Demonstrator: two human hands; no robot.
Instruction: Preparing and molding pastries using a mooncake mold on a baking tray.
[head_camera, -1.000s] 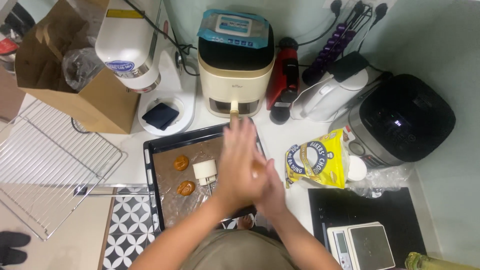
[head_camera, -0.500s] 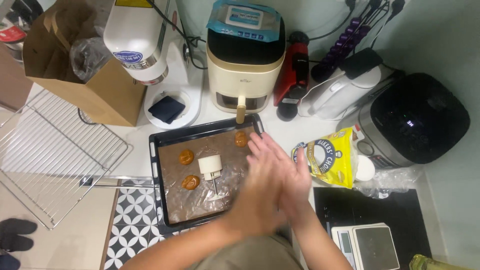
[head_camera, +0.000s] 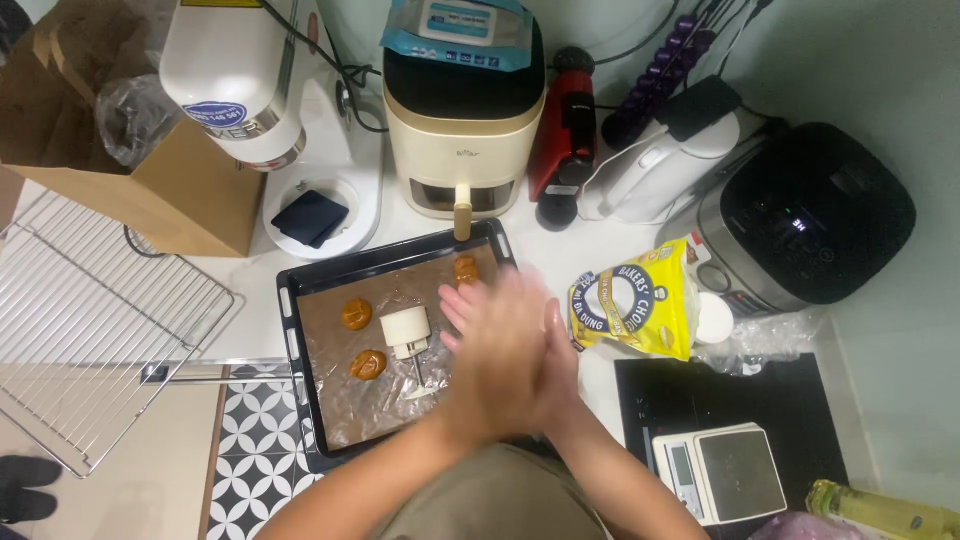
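Observation:
My left hand and my right hand are pressed flat, palm against palm, the left one on top. Both are blurred by motion, and whatever may lie between the palms is hidden. They hover over the right end of a black baking tray lined with brown paper. On the paper sit three round brown dough pieces. A white plunger mould stands just left of my fingers. A yellow flour bag lies just to the right.
Behind the tray stand a cream air fryer, a white stand mixer, a red appliance, a white kettle and a black cooker. A wire rack lies left, a kitchen scale at the bottom right.
My joined hands have kept sliding against each other, drifting right and then back over the tray's right end. The view has moved closer. The tray's contents have not moved.

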